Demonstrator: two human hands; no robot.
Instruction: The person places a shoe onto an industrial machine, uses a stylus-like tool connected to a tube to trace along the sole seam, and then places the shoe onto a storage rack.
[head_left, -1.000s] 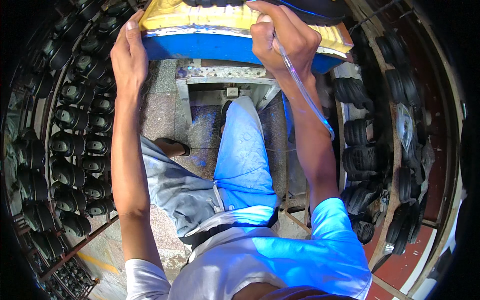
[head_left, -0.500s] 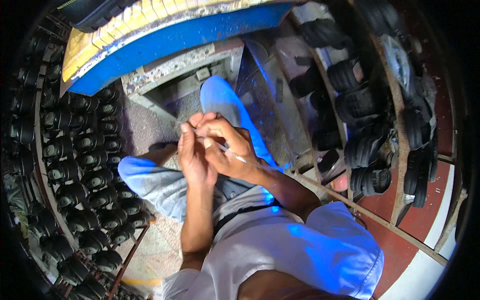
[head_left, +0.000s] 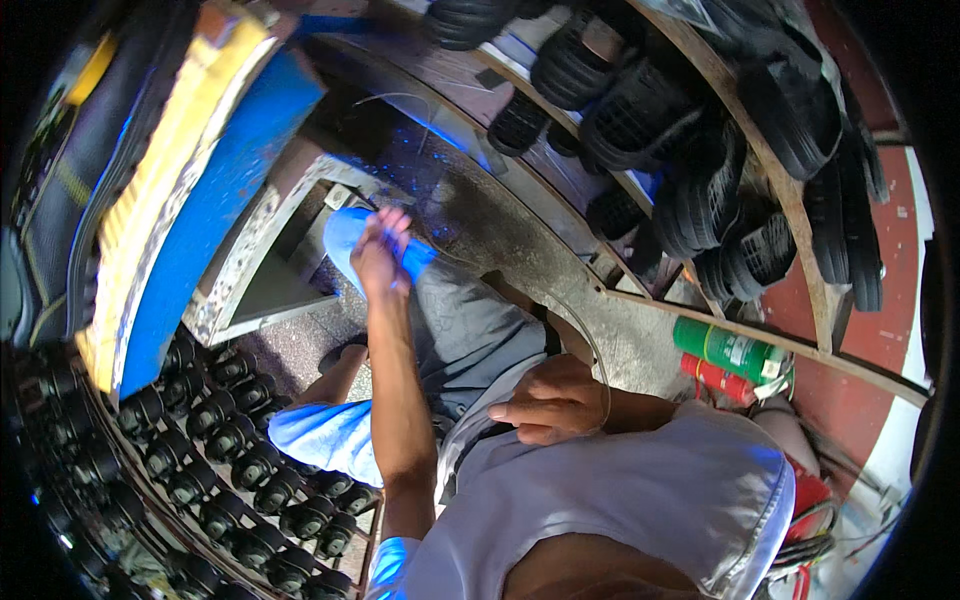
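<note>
Over my lap, my right hand is closed, its fingers folded and pointing left. A thin pale thread arcs up from beside this hand and loops by its wrist; the exact grip is hidden. Farther out, above one bent knee in blue light, my left hand is raised. Its fingers are apart and slightly blurred, and I can make out nothing in them. Another thin curved strand shows beyond the left hand; whether it joins the thread is not clear.
A blue-sided bench with a yellow edge stands at left, above a speckled box frame. Rows of black shoe parts fill a rack at lower left. Black slippers sit on the right shelf. A green cylinder lies beyond my right elbow.
My hands have come apart. The left has moved outward above the knee; the right has drawn back to my lap with the thread. The view has turned right.
</note>
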